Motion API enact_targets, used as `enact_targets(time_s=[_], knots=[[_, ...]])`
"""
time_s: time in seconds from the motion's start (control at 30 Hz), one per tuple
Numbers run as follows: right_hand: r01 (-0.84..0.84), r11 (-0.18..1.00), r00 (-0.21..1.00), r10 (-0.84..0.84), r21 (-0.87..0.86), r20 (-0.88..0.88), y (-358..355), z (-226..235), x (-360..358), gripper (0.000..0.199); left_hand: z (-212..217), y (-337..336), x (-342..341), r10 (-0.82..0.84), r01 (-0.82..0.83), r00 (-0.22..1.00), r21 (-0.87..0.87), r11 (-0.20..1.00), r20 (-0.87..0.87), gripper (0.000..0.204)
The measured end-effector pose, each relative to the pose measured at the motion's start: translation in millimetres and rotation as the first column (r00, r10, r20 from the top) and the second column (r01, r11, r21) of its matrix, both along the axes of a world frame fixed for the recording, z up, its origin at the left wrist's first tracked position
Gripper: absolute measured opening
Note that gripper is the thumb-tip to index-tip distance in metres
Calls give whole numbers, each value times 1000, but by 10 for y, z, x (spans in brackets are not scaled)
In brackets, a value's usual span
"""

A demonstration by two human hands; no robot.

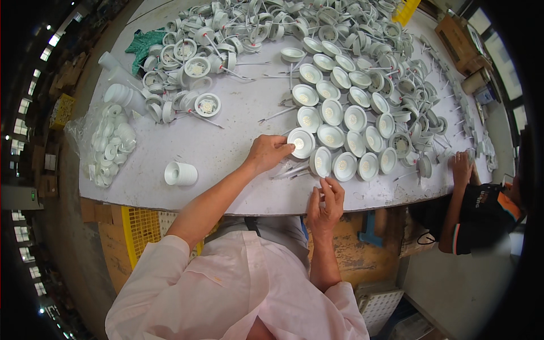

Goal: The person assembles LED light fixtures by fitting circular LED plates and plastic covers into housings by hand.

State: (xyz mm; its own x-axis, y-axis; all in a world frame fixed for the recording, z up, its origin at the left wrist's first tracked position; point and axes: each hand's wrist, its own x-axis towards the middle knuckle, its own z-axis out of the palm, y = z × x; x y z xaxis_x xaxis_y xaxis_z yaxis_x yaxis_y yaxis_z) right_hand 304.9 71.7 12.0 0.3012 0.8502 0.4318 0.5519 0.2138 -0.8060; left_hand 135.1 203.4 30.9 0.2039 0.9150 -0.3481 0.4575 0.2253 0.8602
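Observation:
Rows of white round LED downlights (pixel 331 112) stand on the table, tilted with their yellowish chip boards showing and wires trailing. My left hand (pixel 268 154) has its thumb and fingertips pinched on the rim of the front-left downlight (pixel 301 143). Just in front of the rows, my right hand (pixel 327 205) is open, fingers loosely bent and apart, with nothing seen in it. Its fingertips come close to the lower edge of another downlight (pixel 321 162); whether they touch it I cannot tell.
A big heap of wired downlights (pixel 255 25) covers the table's far side. To the left are a stack of white rings (pixel 181 173), a clear bag of white round parts (pixel 110 147) and a green cloth (pixel 144 46). On the right, a co-worker's hand (pixel 462 167) rests at the table edge.

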Motion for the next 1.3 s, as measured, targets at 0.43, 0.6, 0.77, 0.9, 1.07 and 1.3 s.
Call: enact_targets(time_s=[0.43, 0.6, 0.77, 0.9, 1.07, 1.3], knots=[[-22, 999, 898, 6, 31, 441, 333, -105, 74, 41, 51, -15, 132, -44, 67, 975, 98, 993, -220, 34], [-20, 1000, 911, 10, 21, 413, 334, -103, 81, 40, -117, -367, 46, 194, -5, 966, 734, 680, -173, 35], [-63, 997, 917, 41, 43, 397, 315, -132, 109, 43, -94, -709, 64, -88, 335, 933, 755, 564, -349, 28], [-118, 993, 886, 94, 27, 453, 317, -117, 124, 45, -302, -724, 34, -98, 343, 933, 774, 532, -346, 23], [-209, 977, 834, 203, -46, 513, 322, -103, 202, 49, -308, -683, 25, -177, 511, 856, 740, 438, -486, 18], [-274, 956, 754, 283, -107, 593, 395, -25, 339, 50, -282, -644, 79, -164, 519, 852, 765, 381, -496, 18]])
